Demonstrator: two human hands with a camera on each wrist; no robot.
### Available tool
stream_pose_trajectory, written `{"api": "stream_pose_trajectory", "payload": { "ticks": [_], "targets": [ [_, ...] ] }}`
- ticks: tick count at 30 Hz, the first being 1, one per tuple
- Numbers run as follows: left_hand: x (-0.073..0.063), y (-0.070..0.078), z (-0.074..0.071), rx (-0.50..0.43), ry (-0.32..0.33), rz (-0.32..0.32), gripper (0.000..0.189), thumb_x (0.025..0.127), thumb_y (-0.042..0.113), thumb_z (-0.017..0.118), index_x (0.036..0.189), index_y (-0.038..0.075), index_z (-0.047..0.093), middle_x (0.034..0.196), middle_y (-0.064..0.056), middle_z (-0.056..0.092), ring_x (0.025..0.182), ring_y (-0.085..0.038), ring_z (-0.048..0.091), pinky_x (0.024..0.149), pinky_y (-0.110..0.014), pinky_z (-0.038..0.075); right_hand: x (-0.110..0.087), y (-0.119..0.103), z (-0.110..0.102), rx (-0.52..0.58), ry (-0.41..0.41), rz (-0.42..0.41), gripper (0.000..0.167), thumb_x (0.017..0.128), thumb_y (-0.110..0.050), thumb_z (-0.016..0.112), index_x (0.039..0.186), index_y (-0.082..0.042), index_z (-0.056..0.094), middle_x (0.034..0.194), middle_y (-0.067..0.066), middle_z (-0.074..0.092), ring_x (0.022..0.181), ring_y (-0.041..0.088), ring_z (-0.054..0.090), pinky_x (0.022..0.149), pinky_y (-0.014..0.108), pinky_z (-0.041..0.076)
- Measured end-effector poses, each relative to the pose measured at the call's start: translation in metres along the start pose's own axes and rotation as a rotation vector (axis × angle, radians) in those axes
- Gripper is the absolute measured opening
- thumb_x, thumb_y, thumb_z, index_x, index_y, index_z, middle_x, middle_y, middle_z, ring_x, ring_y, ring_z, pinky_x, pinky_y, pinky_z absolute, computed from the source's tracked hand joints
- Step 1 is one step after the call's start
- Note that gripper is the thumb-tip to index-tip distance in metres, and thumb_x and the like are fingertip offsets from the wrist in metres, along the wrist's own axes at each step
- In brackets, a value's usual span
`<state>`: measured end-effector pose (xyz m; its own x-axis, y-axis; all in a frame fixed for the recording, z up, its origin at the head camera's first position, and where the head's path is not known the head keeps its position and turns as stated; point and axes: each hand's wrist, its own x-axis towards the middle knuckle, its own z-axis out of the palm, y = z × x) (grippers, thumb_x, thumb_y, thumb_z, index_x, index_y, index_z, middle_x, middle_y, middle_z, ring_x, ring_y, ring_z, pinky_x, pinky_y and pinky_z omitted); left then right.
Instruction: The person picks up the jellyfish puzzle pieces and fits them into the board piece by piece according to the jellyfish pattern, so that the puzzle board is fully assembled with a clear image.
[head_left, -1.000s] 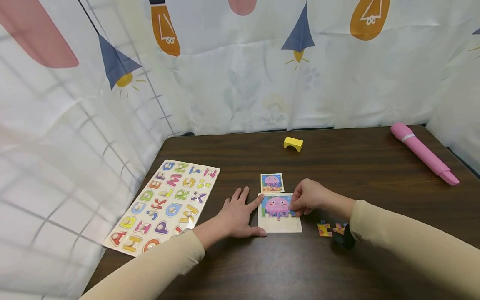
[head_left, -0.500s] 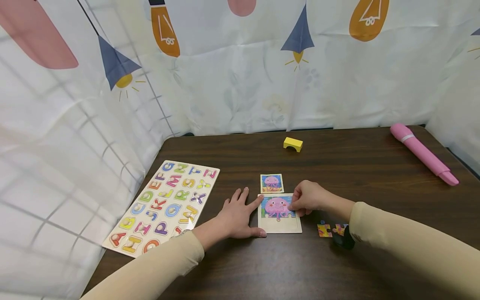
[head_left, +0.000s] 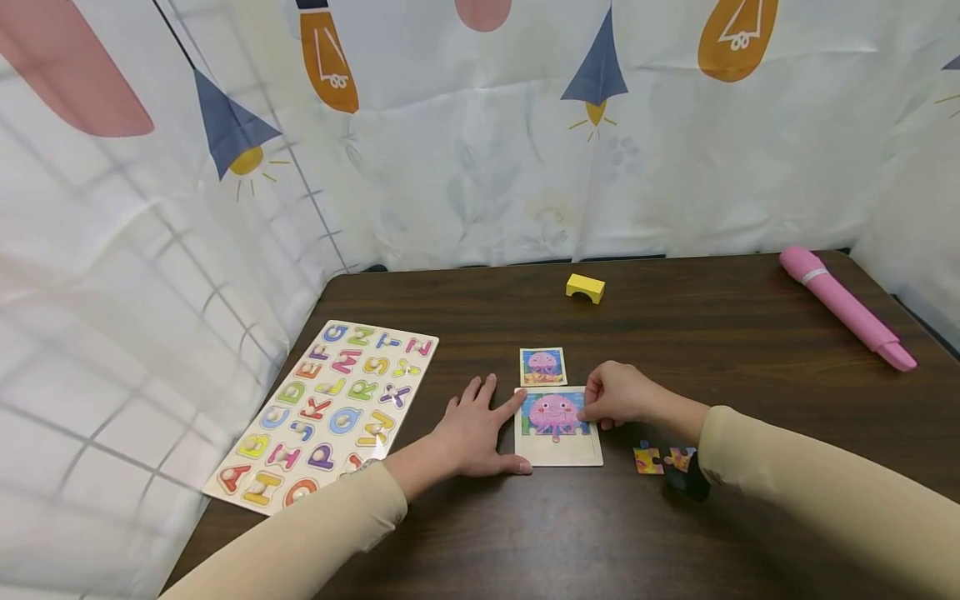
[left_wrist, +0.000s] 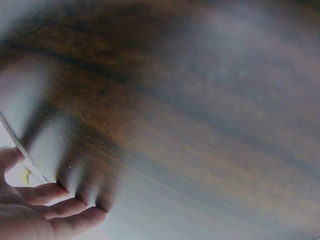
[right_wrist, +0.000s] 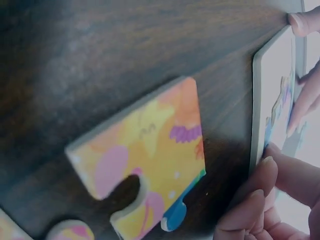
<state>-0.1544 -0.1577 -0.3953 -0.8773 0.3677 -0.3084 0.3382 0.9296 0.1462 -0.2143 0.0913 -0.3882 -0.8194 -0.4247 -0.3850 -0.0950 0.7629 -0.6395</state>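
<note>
From my end, the head view gives the best read. The puzzle board (head_left: 562, 455) lies flat mid-table (head_left: 675, 325), directly below a small jellyfish card (head_left: 542, 364) that shows the complete picture.

Done, as I count it: the upper part of the board is filled. The jellyfish has its face, and blue water shows on both sides. A pink tab pokes down from the filled part into the strip below. Not done: that lower strip is bare wood, so I judge the work roughly past halfway.

Loose, right of the board: a yellow puzzle piece (head_left: 648, 461) and a second piece (head_left: 678, 459) just beside it, close to the right sleeve (head_left: 825, 492). Their orange and yellow match the bottom of the card, so I take them for the bare strip. Cannot tell whether the sleeve hides more.

Left hand (head_left: 476, 433): fingers spread, palm down, index tip at the board's upper left corner, thumb by the lower left. It looks to me like steadying.

Right hand (head_left: 618, 396): fingers curled in, thumb and index together at the picture's right edge. Cannot tell whether they pinch a piece or only press one; the tips cover the spot. The right wrist view doesn't settle it.
</note>
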Motion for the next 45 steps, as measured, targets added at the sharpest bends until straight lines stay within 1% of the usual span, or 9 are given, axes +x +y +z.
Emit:
{"api": "stream_pose_trajectory", "payload": {
  "ticks": [7, 10, 14, 25, 34, 39, 45],
  "targets": [
    [0.0002, 0.0007, -0.0003, 0.002, -0.005, -0.004, 0.099, 0.083, 0.074, 0.066, 0.163, 0.030, 0.028, 0.169, -0.021, 0.022, 0.156, -0.044, 0.020, 0.116, -0.065, 0.034, 0.0015, -0.0039, 0.0037, -0.061, 0.019, 0.010, 0.030, 0.087, -0.030, 0.083, 0.074, -0.010, 0.065, 0.064, 0.000, 0.059, 0.054, 0.011, 0.054, 0.051, 0.022, 0.045],
    [0.0004, 0.0008, -0.0005, 0.002, -0.004, -0.004, 0.099, 0.083, 0.074, 0.066, 0.163, 0.030, 0.028, 0.169, -0.021, 0.022, 0.156, -0.044, 0.021, 0.116, -0.065, 0.034, 0.0025, -0.0060, 0.0054, -0.085, 0.038, 0.012, 0.031, 0.085, -0.030, 0.084, 0.072, -0.010, 0.064, 0.062, 0.000, 0.057, 0.052, 0.010, 0.053, 0.050, 0.022, 0.043],
    [0.0002, 0.0005, -0.0004, 0.004, -0.003, -0.002, 0.099, 0.083, 0.075, 0.066, 0.163, 0.030, 0.028, 0.169, -0.021, 0.022, 0.156, -0.045, 0.021, 0.116, -0.065, 0.034, 0.0034, -0.0076, 0.0065, -0.091, 0.048, 0.022, 0.032, 0.085, -0.030, 0.085, 0.072, -0.010, 0.064, 0.062, -0.001, 0.056, 0.051, 0.010, 0.052, 0.049, 0.021, 0.043],
    [-0.0004, 0.0004, 0.0003, 0.002, 0.000, -0.002, 0.099, 0.082, 0.074, 0.067, 0.163, 0.029, 0.029, 0.168, -0.021, 0.023, 0.155, -0.045, 0.022, 0.115, -0.065, 0.034, 0.0026, -0.0070, 0.0038, -0.071, 0.000, 0.020, 0.030, 0.087, -0.030, 0.083, 0.075, -0.010, 0.064, 0.067, 0.001, 0.057, 0.054, 0.012, 0.053, 0.051, 0.021, 0.044],
    [0.0002, 0.0006, 0.0000, 0.001, -0.003, -0.005, 0.099, 0.082, 0.074, 0.067, 0.162, 0.031, 0.030, 0.169, -0.021, 0.023, 0.155, -0.044, 0.022, 0.116, -0.064, 0.034, 0.0010, -0.0064, 0.0021, -0.065, -0.009, -0.008, 0.026, 0.083, -0.022, 0.086, 0.077, -0.009, 0.064, 0.074, 0.003, 0.059, 0.059, 0.013, 0.056, 0.054, 0.023, 0.049],
    [0.0005, 0.0009, -0.0006, -0.002, -0.003, -0.005, 0.099, 0.082, 0.074, 0.068, 0.162, 0.031, 0.030, 0.169, -0.021, 0.022, 0.155, -0.044, 0.022, 0.116, -0.064, 0.034, 0.0008, -0.0051, 0.0028, -0.070, -0.002, -0.014, 0.026, 0.083, -0.022, 0.087, 0.078, -0.009, 0.064, 0.075, 0.003, 0.058, 0.059, 0.013, 0.056, 0.054, 0.023, 0.048],
    [0.0000, 0.0011, -0.0005, -0.004, -0.004, -0.005, 0.099, 0.082, 0.074, 0.068, 0.162, 0.030, 0.030, 0.169, -0.021, 0.022, 0.155, -0.044, 0.022, 0.116, -0.064, 0.034, -0.0003, -0.0035, 0.0003, -0.046, -0.022, -0.015, 0.025, 0.085, -0.022, 0.085, 0.080, -0.009, 0.065, 0.074, 0.002, 0.060, 0.061, 0.012, 0.059, 0.056, 0.024, 0.052]
  ]
}}
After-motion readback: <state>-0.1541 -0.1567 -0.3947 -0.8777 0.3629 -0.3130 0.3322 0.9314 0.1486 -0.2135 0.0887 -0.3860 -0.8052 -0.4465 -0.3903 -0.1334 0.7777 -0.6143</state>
